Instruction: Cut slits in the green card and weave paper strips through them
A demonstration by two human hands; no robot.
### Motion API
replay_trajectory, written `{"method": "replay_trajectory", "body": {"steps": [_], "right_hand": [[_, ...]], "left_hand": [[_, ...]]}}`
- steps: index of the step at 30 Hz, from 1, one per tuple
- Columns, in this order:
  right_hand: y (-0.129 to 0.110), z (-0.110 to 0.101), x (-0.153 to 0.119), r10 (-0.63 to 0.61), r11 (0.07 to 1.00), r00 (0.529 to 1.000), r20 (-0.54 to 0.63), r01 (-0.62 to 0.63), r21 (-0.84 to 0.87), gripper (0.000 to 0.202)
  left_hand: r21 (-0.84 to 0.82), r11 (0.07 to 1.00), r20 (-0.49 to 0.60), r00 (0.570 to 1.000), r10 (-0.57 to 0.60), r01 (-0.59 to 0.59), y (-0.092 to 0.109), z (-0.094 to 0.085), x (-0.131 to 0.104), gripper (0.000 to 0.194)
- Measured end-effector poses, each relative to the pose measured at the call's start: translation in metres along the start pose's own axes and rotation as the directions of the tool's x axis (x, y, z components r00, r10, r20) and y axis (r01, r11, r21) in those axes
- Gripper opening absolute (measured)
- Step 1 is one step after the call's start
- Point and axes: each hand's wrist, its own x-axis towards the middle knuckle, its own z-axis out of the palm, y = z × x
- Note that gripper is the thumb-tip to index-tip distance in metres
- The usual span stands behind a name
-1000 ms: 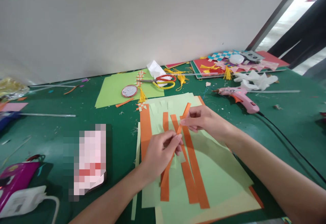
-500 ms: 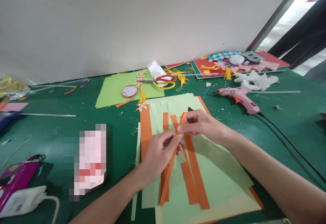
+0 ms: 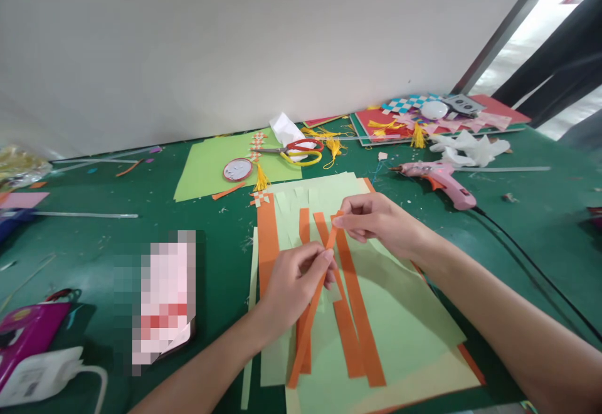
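A narrow orange paper strip [image 3: 306,332] slants upward between my hands. My left hand [image 3: 301,276] pinches it around its middle, thumb on top. Near its upper end, my right hand [image 3: 369,216] is closed on the same strip between thumb and forefinger. Several other orange strips [image 3: 364,339] lie beneath on pale green sheets [image 3: 404,326]. A wider orange piece [image 3: 267,232] lies along the sheets' left side, with a small orange-and-white woven piece [image 3: 260,198] at its top.
Red-and-yellow scissors [image 3: 303,152], a round tin [image 3: 237,169] and bright green paper [image 3: 197,166] lie behind. A pink glue gun [image 3: 439,179] with a black cord rests right. At left are a blurred-out phone [image 3: 164,301] and a white plug [image 3: 42,376]. Dark trousers of a person show upper right.
My right hand has shifted slightly up along the strip, away from my left hand. The strip's lower end has swung a little to the left.
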Motion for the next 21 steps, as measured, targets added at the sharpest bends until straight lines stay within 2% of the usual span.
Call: {"method": "replay_trajectory", "body": {"steps": [9, 11, 17, 19, 21], "right_hand": [[0.004, 0.01, -0.001, 0.03, 0.998, 0.987, 0.157, -0.021, -0.057, 0.029], [0.005, 0.01, 0.0, 0.029, 0.998, 0.99, 0.138, -0.022, -0.055, 0.029], [0.0, 0.0, 0.001, -0.011, 1.0, 0.999, -0.031, 0.01, -0.02, 0.028], [-0.003, -0.002, 0.0, 0.008, 0.998, 1.0, -0.01, -0.008, -0.058, 0.026], [-0.005, -0.003, -0.001, 0.048, 0.99, 0.996, 0.07, -0.038, -0.135, 0.022]], "left_hand": [[-0.021, 1.0, -0.021, 1.0, -0.002, 0.002, -0.003, -0.001, 0.003, 0.031], [-0.028, 1.0, -0.011, 1.0, -0.005, 0.005, -0.003, -0.001, 0.003, 0.031], [-0.018, 1.0, 0.003, 1.0, 0.01, -0.01, -0.003, -0.001, 0.002, 0.032], [-0.041, 0.999, -0.003, 1.0, 0.004, -0.004, -0.003, -0.001, 0.002, 0.032], [-0.061, 0.998, -0.005, 1.0, -0.001, 0.001, -0.003, -0.001, 0.002, 0.031]]}}
